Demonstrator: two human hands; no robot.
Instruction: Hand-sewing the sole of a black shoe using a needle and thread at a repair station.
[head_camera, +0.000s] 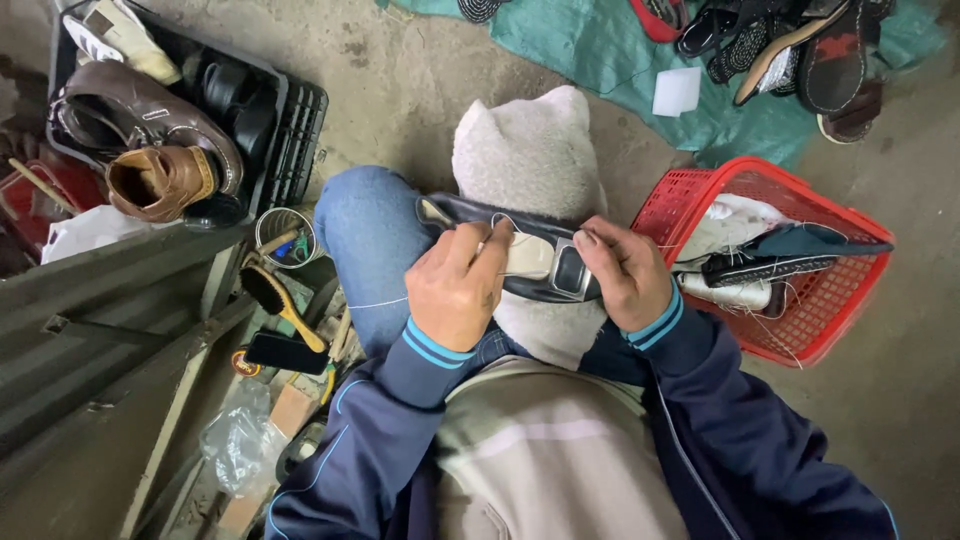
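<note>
A dark sandal (545, 268) with a pale insole and a metal buckle lies across a grey cloth (530, 150) on my lap. My left hand (458, 285) grips its middle from above, fingers curled, with a thin white thread looping by the fingertips. My right hand (622, 272) holds the sandal's buckle end, thumb pressed on the strap. The thread trails off to the left over my blue-jeaned knee (370, 235).
A red plastic basket (800, 320) with shoes and cloth stands on the right. A black crate (290, 130) with brown shoes sits at upper left. Brushes (280, 305) and a tin (285, 235) lie beside my knee. Sandals (800, 50) rest on a green tarp.
</note>
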